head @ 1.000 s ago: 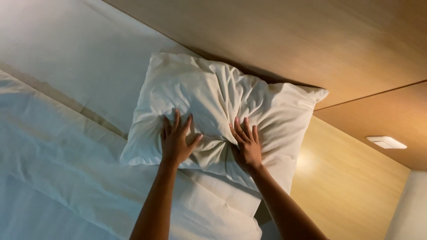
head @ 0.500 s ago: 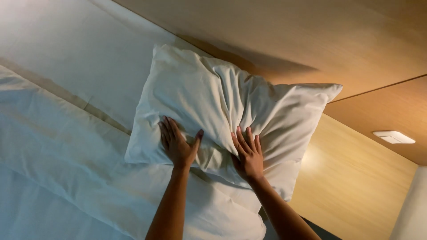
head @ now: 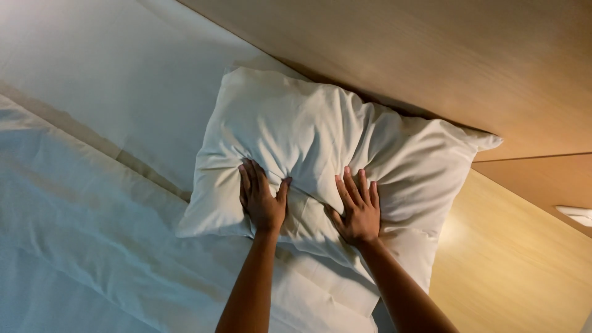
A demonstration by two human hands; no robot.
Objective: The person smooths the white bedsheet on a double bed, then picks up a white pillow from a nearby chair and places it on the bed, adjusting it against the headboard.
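Both hands are flat on the pillow (head: 333, 154), and that is what I see in my one view from the head camera. My left hand (head: 262, 200) has its fingers spread open, with the thumb out to the side. It presses down into the soft cloth. My right hand (head: 356, 209) is spread open too, just beside the left one, and it also presses down. Neither hand pinches or grabs anything.

I see the pillow lying on the bed (head: 80, 246), at the top end. Its far edge touches the wooden headboard (head: 431, 68). It sits partly on the white sheet (head: 123, 80) and partly on a second white pillow (head: 333, 277) that peeks out below it.

I think the pillow is light and very soft. It dents and wrinkles where my palms push. It will not break. It may slide a little on the smooth sheet. I would hold it by the two side edges or the corners, where the cloth bunches up.

My arms reach up from the bottom of the picture, nearly straight. They come closer together near the wrists. My palms face down.
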